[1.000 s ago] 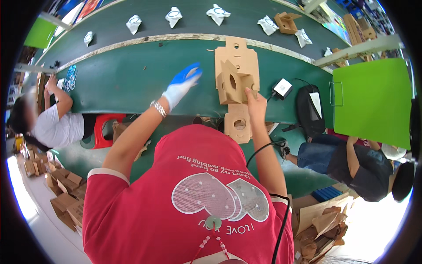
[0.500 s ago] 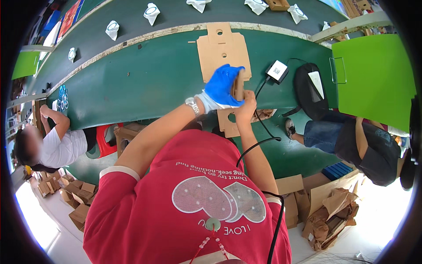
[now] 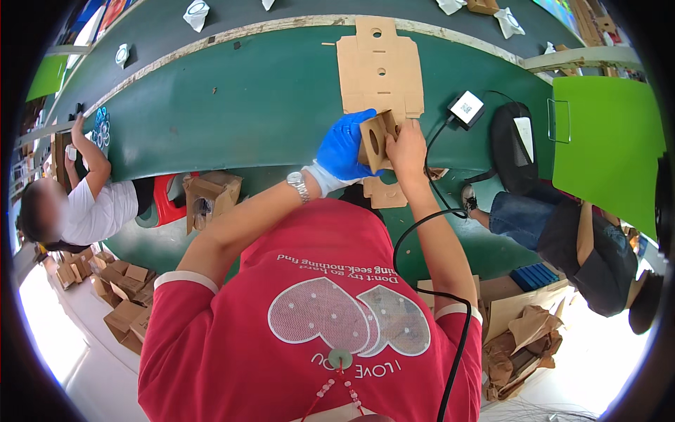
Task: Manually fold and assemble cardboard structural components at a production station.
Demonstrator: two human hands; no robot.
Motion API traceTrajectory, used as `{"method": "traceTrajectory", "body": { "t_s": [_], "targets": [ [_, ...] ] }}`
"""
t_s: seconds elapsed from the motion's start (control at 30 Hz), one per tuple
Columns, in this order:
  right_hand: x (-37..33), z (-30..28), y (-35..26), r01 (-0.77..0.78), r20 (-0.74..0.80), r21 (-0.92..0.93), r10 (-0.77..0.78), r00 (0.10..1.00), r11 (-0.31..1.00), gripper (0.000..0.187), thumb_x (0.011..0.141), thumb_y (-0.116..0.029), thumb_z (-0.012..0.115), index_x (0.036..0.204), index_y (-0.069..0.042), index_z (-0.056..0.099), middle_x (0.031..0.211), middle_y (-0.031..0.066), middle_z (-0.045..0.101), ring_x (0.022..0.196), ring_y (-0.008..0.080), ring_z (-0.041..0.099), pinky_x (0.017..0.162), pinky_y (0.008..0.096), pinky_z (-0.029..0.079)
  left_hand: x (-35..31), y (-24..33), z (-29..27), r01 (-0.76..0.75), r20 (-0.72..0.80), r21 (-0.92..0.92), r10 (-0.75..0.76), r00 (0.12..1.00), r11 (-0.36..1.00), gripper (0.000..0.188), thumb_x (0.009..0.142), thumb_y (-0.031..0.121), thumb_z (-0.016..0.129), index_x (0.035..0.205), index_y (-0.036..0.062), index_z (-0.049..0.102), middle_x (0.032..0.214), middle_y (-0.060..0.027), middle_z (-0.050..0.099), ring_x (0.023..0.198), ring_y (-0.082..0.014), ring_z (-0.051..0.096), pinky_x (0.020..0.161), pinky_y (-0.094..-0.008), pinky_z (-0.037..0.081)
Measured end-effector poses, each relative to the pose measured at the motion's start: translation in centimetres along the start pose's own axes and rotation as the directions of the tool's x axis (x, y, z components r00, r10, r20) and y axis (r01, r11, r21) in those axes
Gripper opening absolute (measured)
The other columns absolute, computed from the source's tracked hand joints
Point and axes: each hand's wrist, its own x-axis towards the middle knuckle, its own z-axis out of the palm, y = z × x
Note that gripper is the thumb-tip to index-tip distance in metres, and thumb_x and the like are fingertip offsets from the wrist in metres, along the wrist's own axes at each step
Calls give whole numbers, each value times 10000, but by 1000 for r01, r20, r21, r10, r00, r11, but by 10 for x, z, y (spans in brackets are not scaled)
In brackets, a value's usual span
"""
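A small brown cardboard box (image 3: 370, 149) with a round hole in its face is between my hands, partly folded up. My left hand (image 3: 340, 148), in a blue-and-white glove, is wrapped round the box's left side. My bare right hand (image 3: 409, 149) grips its right side, fingers bent at the edge; the fingertips are partly hidden. Beyond the hands a flat, die-cut cardboard blank (image 3: 380, 81) with round holes and slits lies on the green table (image 3: 274, 98). Another cardboard piece (image 3: 385, 194) shows below my hands, past the table's near edge.
A white-topped black device (image 3: 467, 107) with a cable and a black bag (image 3: 512, 144) are to the right. White-wrapped items (image 3: 196, 14) lie on the dark belt (image 3: 158, 39) behind. People sit at left and right. A box of brown paper (image 3: 527, 344) stands lower right.
The cardboard box has turned, so its holed face now shows. My right hand has moved up from below it to its right side. The whole view has shifted slightly.
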Motion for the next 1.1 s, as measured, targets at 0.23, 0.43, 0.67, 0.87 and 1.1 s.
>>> {"method": "traceTrajectory", "body": {
  "t_s": [0.23,0.43,0.67,0.87,1.1],
  "targets": [
    [16,-2,-7,411,122,275,-456,882,869,158,769,-72,711,867,-27,594,908,92,588,851,309,602,711,403,507,6,-65,-23,116,324,-93,-80,943,989,688,800,209,789,1394,125,453,1320,-130,534,1098,-308,599,929,-388,502],
    [-11,-25,6,-156,318,719,-121,940,677,208,869,-117,652,1042,-3,666,934,114,647,944,254,620,856,323,493,22,-89,-9,-121,386,81,81,919,989,359,774,252,772,1061,137,590,1033,-103,620,965,-351,620,793,-406,522],
    [-33,-2,3,139,54,561,-204,978,816,408,678,-6,703,1070,-40,597,1142,156,559,1080,370,530,934,419,456,40,-71,-4,-189,466,235,60,883,953,268,760,224,753,948,131,587,936,-110,611,861,-351,632,713,-416,527],
    [-19,4,-5,288,-97,322,-271,958,902,289,643,-23,751,886,-32,595,922,132,602,917,365,545,793,439,469,33,-72,-1,-128,388,231,29,921,965,279,753,223,768,940,137,581,906,-112,622,870,-358,636,705,-428,521],
    [-16,-5,-4,312,-181,350,-263,948,883,263,662,-10,730,903,-28,626,891,134,623,877,361,570,770,426,480,16,-55,-9,229,203,3,-225,953,973,559,725,182,825,1218,89,579,1172,-154,587,1017,-337,627,891,-389,527]
  ]
}}
